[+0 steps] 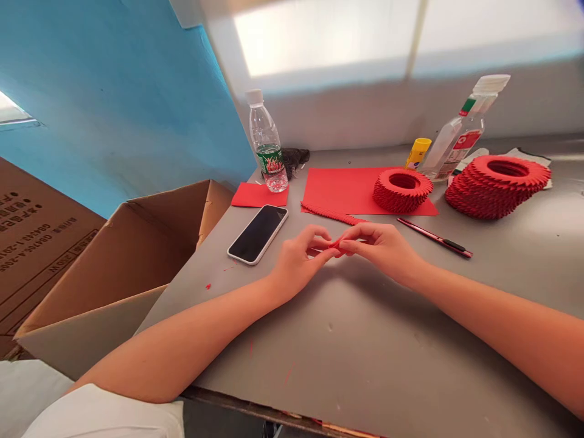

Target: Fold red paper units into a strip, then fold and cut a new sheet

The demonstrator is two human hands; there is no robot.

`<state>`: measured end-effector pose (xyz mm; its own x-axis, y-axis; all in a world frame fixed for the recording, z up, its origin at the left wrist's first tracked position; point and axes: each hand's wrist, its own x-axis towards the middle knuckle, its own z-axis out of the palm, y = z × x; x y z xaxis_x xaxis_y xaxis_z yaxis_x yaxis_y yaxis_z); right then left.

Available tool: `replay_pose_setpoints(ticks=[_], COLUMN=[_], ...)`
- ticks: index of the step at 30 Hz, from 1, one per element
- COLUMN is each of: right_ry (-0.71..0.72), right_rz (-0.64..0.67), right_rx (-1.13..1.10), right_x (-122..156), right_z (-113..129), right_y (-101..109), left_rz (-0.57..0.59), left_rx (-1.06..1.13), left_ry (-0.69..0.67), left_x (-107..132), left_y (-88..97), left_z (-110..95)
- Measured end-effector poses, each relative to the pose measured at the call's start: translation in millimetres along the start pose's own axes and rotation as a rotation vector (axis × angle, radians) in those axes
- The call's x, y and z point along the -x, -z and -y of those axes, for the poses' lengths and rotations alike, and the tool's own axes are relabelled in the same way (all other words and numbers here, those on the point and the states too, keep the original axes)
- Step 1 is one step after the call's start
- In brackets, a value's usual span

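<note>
"Where are your hands?"

"Low over the table. My left hand and right hand meet, fingertips pinching a small folded red paper piece from either side."

"What's closest?"

"A folded red paper strip lies just ahead, partly on a red paper sheet. A craft knife sits near my right hand, a smartphone near my left. Past the sheet's far edge stands a folded red paper ring."
</note>
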<state>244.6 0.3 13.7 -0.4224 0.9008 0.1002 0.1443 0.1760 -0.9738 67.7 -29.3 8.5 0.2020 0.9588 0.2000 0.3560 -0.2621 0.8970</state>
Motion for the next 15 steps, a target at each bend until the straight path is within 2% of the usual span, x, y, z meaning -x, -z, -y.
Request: replay_pose_setpoints(ticks=[7, 10, 15], right_ry=[0.069, 0.083, 0.041], right_rz=[-0.063, -0.099, -0.064], right_rx=[0.111, 0.150, 0.093], right_x=[1.5, 1.3, 1.4], right_z=[-4.2, -4.8, -5.0], right_y=[-3.9, -4.4, -2.2], left_rz=[-0.050, -0.054, -0.077], left_rx=[-0.067, -0.105, -0.157], left_ry=[-0.142, -0.161, -0.187], left_x=[0.5, 0.7, -0.3], left_y=[0.1, 0.7, 1.2], left_z=[4.2, 4.6, 6.4])
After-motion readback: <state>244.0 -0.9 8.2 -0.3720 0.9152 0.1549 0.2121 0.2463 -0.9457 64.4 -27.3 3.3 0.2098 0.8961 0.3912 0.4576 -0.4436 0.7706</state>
